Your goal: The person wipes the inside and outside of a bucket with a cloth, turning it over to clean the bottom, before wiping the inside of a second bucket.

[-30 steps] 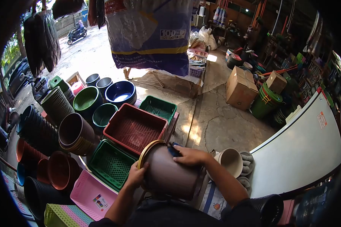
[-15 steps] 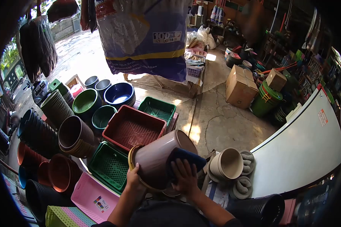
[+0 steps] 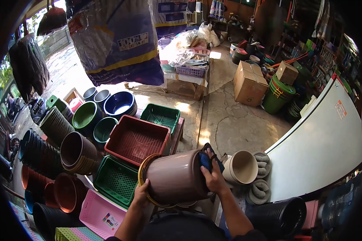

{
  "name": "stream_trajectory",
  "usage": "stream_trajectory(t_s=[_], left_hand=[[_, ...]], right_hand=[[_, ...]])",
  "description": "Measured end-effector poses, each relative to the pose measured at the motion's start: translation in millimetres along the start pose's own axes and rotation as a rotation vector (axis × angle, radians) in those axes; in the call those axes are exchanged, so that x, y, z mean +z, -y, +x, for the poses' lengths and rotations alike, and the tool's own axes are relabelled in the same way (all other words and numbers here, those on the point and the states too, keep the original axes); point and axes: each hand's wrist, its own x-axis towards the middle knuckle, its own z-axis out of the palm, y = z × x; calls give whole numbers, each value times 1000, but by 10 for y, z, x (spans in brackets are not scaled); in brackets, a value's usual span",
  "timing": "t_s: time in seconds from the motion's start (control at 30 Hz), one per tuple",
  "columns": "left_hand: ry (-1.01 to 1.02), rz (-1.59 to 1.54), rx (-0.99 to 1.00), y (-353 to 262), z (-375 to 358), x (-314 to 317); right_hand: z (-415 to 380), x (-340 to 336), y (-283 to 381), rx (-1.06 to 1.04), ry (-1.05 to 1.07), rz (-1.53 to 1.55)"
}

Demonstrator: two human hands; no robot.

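Note:
A brown plastic bucket (image 3: 175,176) lies on its side in front of my body, its yellowish rim toward the left and its base toward the right. My left hand (image 3: 141,193) grips the rim at the lower left. Against the base, my right hand (image 3: 214,176) presses a dark blue cloth (image 3: 207,160), with the fingers partly over it. Just right of that hand, a beige pot (image 3: 241,168) stands apart from the bucket.
Left of the bucket are a red basket (image 3: 137,140), a green basket (image 3: 116,181), a pink basket (image 3: 102,215) and stacked pots (image 3: 77,150). A large blue printed bag (image 3: 116,44) hangs ahead. A white panel (image 3: 317,148) and a cardboard box (image 3: 250,84) are on the right.
My right hand and the cloth have moved from the bucket's side to its base. The bucket has tilted closer to level. The hanging bag appears further left as the view shifts.

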Motion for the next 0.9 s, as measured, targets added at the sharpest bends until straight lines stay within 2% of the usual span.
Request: stream_trajectory(t_s=[0.07, 0.13, 0.2, 0.27, 0.37, 0.4, 0.47, 0.5, 0.57, 0.6, 0.63, 0.67, 0.7, 0.73, 0.8, 0.83, 0.87, 0.9], left_hand=[[-59, 30, 78, 19, 2, 95], [-78, 10, 68, 23, -4, 92], [-79, 30, 133, 49, 22, -10], [-89, 16, 146, 40, 40, -145], [-194, 8, 287, -121, -12, -117], [-202, 5, 293, -185, -44, -86], [-134, 70, 343, -301, -125, -68], [-116, 112, 352, -351, -188, -32], [-141, 153, 408, -357, -252, 2], [-153, 192, 452, -360, -284, 41], [-169, 189, 471, -350, -323, 93], [-167, 297, 515, -359, -399, 227], [-168, 406, 555, -357, -487, 360], [-190, 400, 571, -352, -589, 491], [-180, 953, 469, -306, -762, 703], [-162, 1078, 447, -210, -774, 687], [-187, 1071, 455, -179, -823, 772], [-104, 1309, 467, -165, -889, 897]], right_hand=[[-33, 92, 19, -51, 12, -19], [-113, 125, 184, -48, 64, 326], [-225, 78, 265, -22, 101, 370], [-372, -17, 231, 7, 333, 510], [-678, -177, 318, 46, 238, 533], [-813, -249, 40, 45, 248, 536], [-984, -414, -649, -267, 228, -55], [-965, -475, -674, -277, 240, -45], [-913, -560, -667, -80, 120, -43], [-858, -578, -645, -94, 136, -33], [-780, -606, -616, 114, 25, 201], [-690, -647, -563, 326, -81, 429], [-593, -678, -410, 374, -130, 552], [-546, -685, -503, 366, -103, 554], [-433, -692, -650, 316, -150, 503], [-399, -698, -695, 309, -153, 436], [-339, -690, -629, 300, -129, 438], [-284, -674, -561, 332, -112, 462]])
